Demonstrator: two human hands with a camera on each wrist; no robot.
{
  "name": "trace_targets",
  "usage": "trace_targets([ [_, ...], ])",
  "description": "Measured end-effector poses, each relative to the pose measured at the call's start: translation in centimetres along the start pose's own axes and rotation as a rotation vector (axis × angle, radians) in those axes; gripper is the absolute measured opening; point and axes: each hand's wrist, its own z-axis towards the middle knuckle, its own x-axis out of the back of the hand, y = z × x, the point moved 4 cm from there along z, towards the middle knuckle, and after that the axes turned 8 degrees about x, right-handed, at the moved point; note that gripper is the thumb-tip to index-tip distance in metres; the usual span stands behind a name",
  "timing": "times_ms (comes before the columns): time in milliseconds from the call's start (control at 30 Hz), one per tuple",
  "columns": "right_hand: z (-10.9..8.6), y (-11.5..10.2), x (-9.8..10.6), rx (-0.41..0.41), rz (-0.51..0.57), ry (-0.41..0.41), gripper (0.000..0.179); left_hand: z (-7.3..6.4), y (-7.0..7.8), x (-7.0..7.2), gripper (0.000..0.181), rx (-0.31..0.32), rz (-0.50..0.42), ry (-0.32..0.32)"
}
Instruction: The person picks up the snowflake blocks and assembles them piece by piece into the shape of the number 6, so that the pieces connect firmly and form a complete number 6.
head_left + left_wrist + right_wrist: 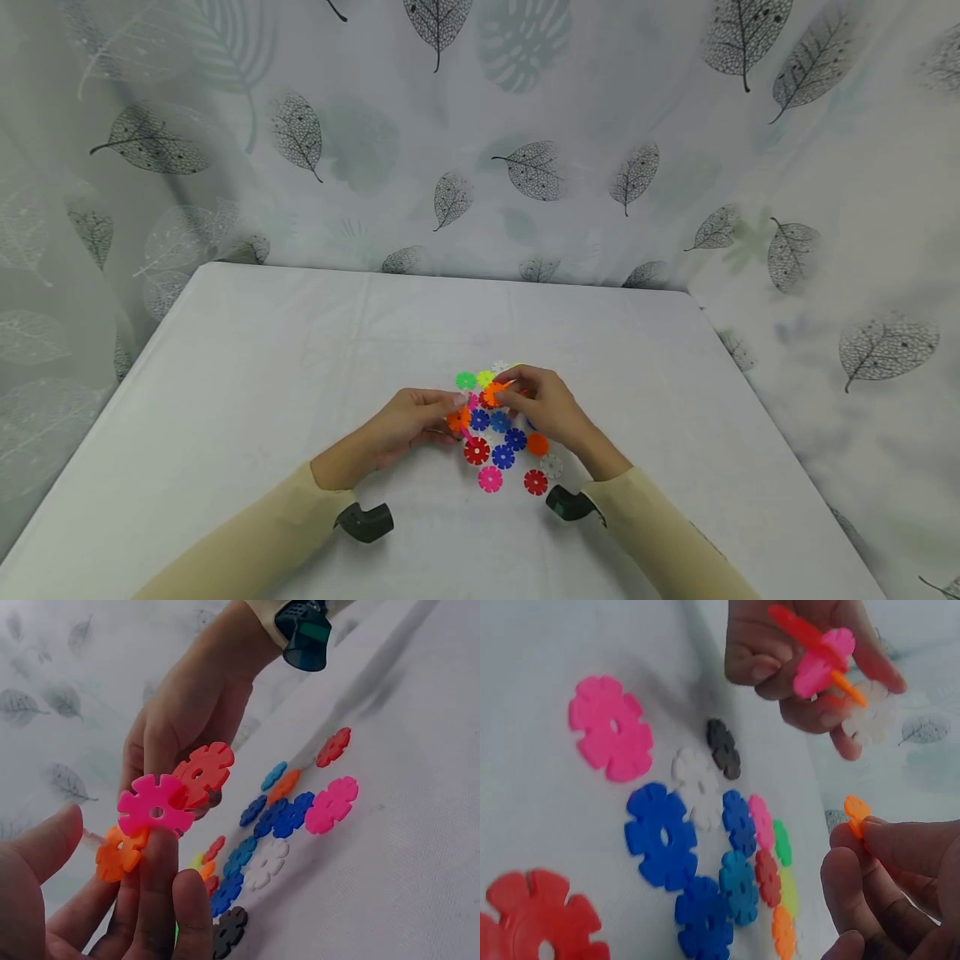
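My left hand (412, 421) holds a small chain of joined plastic snowflake discs. It includes a red disc (206, 766), a pink disc (139, 814), an orange disc (112, 862) and a whitish disc (871, 720), which sits between thumb and fingers. Across from it, my right hand (551, 408) pinches a single orange snowflake disc (854, 808) between thumb and fingertips, a short way from the chain. Below both hands lie loose discs, among them a pink one (491, 479), a blue one (503, 456) and a red one (536, 482).
The discs lie on a white-covered table (285, 350). More colours are in the group, such as a green disc (466, 381) and a black disc (724, 748). A leaf-patterned curtain (360, 133) hangs behind and beside the table. Dark wrist devices (366, 523) are at both cuffs.
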Motion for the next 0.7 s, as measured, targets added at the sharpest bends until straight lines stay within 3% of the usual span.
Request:
trace_targets([
  [433,-0.1,-2.1,-0.1,0.097,0.108,0.012,0.028,-0.3,0.2,-0.3,0.049,-0.018,0.070,0.019],
  [700,-0.1,-2.4,-0.4,0.101,0.144,0.045,0.028,-0.4,0.3,-0.7,0.048,-0.038,0.095,0.004],
])
